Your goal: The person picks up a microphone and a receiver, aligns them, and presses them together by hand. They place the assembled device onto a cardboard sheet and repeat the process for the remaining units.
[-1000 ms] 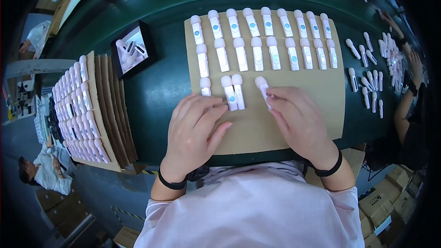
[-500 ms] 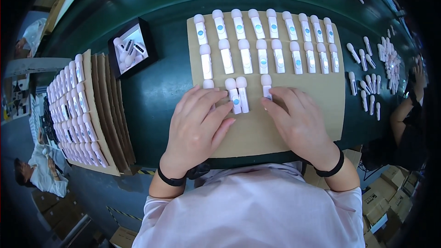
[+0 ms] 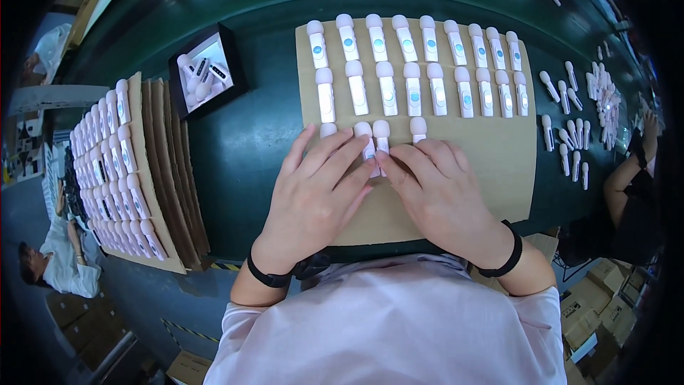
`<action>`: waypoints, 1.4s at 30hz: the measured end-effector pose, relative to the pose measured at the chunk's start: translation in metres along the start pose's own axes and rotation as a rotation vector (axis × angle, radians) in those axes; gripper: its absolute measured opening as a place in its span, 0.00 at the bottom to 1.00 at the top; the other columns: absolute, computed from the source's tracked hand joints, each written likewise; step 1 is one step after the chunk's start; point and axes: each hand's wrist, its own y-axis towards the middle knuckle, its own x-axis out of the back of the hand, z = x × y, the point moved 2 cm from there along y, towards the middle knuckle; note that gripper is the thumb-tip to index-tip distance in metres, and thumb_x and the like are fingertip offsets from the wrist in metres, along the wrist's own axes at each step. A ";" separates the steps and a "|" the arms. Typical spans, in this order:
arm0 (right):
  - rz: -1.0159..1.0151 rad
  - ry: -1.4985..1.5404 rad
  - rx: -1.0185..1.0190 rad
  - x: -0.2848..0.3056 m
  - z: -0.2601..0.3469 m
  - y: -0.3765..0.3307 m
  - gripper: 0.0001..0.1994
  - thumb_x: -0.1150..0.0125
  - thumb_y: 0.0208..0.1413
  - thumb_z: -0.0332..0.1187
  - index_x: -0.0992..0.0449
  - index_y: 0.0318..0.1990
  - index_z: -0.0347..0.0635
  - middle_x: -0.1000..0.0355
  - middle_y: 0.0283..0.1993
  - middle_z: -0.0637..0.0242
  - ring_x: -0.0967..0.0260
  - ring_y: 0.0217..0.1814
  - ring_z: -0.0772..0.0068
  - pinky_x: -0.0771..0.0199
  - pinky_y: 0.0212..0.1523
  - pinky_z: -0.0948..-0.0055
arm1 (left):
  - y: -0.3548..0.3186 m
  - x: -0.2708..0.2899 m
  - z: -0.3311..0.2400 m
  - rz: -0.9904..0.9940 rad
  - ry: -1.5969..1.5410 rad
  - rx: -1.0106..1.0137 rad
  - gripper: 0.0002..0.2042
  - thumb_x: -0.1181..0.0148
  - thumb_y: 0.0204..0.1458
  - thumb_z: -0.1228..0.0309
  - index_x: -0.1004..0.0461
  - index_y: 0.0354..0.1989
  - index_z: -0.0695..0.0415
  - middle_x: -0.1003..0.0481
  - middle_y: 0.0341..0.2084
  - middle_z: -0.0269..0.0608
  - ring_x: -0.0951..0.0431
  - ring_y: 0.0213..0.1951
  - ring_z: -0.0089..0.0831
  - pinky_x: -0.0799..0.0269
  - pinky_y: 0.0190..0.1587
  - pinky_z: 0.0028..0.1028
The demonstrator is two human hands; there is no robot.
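Small pale pink wand massagers with round heads lie in two rows on a cardboard sheet (image 3: 470,178), with several more in a nearer third row. In that row, my left hand (image 3: 306,189) has its index finger and thumb closed on a wand massager (image 3: 368,144), while its other fingers partly cover another one at the left. Against its right side stands a second wand massager (image 3: 382,132), pinched by the thumb and index finger of my right hand (image 3: 449,192). A further massager (image 3: 418,127) shows beyond my right knuckles, its lower body hidden.
At the left leans a stack of cardboard sheets (image 3: 167,171), its outer one covered with massagers. A black box (image 3: 239,75) holds several loose pieces. Loose massagers (image 3: 570,132) are scattered at the right, near another person's arm (image 3: 620,178). Cartons (image 3: 591,299) stand below.
My right hand has moved left, from the separate massager to the right one of the middle pair. My left hand has shifted slightly right onto the pair's left massager.
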 end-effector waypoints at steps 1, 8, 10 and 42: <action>0.007 0.006 -0.009 0.001 0.000 0.000 0.19 0.37 0.44 0.28 0.24 0.48 0.40 0.32 0.46 0.66 0.36 0.48 0.64 0.37 0.50 0.63 | 0.000 0.000 0.000 -0.005 -0.010 0.016 0.15 0.33 0.41 0.71 0.23 0.40 0.55 0.28 0.50 0.39 0.31 0.55 0.38 0.41 0.61 0.48; -0.059 0.032 -0.030 0.004 -0.009 0.001 0.17 0.33 0.42 0.28 0.24 0.43 0.40 0.30 0.42 0.67 0.35 0.45 0.64 0.36 0.46 0.64 | 0.000 -0.002 0.000 -0.037 -0.019 0.044 0.12 0.32 0.40 0.73 0.21 0.36 0.54 0.26 0.49 0.38 0.29 0.54 0.39 0.42 0.61 0.49; -0.063 0.031 -0.032 0.004 -0.011 0.004 0.16 0.32 0.41 0.28 0.24 0.41 0.41 0.29 0.41 0.68 0.34 0.43 0.65 0.36 0.45 0.65 | 0.002 -0.003 0.000 -0.063 0.008 0.028 0.12 0.32 0.40 0.73 0.21 0.35 0.54 0.26 0.48 0.38 0.29 0.53 0.39 0.41 0.61 0.49; 0.027 -0.046 0.002 -0.001 -0.016 0.010 0.21 0.32 0.41 0.31 0.25 0.47 0.43 0.30 0.41 0.69 0.34 0.43 0.67 0.36 0.43 0.66 | 0.010 -0.008 -0.002 -0.107 0.020 -0.003 0.15 0.35 0.40 0.74 0.24 0.40 0.56 0.30 0.45 0.42 0.30 0.52 0.39 0.39 0.60 0.46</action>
